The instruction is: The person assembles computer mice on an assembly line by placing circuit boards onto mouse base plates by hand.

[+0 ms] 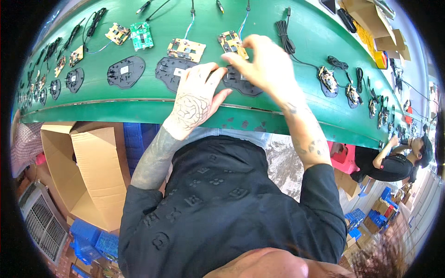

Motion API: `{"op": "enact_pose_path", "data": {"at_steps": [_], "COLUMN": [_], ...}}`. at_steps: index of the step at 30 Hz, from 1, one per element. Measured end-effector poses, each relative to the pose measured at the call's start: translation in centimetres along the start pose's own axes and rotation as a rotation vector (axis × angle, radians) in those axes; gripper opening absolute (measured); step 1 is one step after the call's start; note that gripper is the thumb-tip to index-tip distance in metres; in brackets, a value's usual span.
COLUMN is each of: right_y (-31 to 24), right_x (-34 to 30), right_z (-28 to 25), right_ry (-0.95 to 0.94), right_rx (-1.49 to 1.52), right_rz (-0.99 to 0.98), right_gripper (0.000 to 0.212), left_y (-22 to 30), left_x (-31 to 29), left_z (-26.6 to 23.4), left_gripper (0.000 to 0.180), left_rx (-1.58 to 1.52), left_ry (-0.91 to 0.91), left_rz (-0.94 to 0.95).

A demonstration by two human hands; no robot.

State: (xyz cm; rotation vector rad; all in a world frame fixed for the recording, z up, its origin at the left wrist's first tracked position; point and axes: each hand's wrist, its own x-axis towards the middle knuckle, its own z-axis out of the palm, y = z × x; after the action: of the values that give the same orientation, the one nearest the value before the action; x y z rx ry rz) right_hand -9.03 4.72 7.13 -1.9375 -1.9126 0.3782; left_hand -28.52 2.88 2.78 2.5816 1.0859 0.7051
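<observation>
My left hand [195, 95] lies palm down between two black plastic base plates, its thumb apart from the fingers. Its fingertips reach the left edge of the right base plate [244, 87]; the other base plate [168, 74] is partly under the hand. My right hand [262, 65] is over the right plate, thumb and index finger at the near right corner of a tan circuit board [228, 41] with a cable. A second tan circuit board [186, 49] lies beyond the left plate.
The green conveyor belt [153, 94] carries more base plates, boards and coiled black cables on both sides. A green circuit board [141, 35] lies to the left. Open cardboard box [99, 171] stands below the belt's edge. Another person [394, 160] works at far right.
</observation>
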Motion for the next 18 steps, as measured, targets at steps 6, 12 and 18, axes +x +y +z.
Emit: {"op": "enact_pose_path", "data": {"at_steps": [6, 12, 18], "right_y": [1.6, 3.8, 5.9], "right_x": [2.7, -0.2, -1.3], "right_z": [0.2, -5.6, -4.8], "right_ry": [-0.118, -0.172, -0.379], "right_rx": [0.070, 0.336, 1.143], "right_rz": [0.070, -0.198, -0.127], "right_gripper": [0.037, 0.028, 0.030], "left_y": [-1.4, -0.9, -0.5], "left_x": [-0.5, 2.2, 5.8], "left_z": [-0.7, -2.6, -1.2], "left_gripper": [0.057, 0.056, 0.039], "left_rx": [-0.060, -0.143, -0.193], "left_ry": [0.003, 0.197, 0.085], "left_rz": [-0.074, 0.091, 0.286]}}
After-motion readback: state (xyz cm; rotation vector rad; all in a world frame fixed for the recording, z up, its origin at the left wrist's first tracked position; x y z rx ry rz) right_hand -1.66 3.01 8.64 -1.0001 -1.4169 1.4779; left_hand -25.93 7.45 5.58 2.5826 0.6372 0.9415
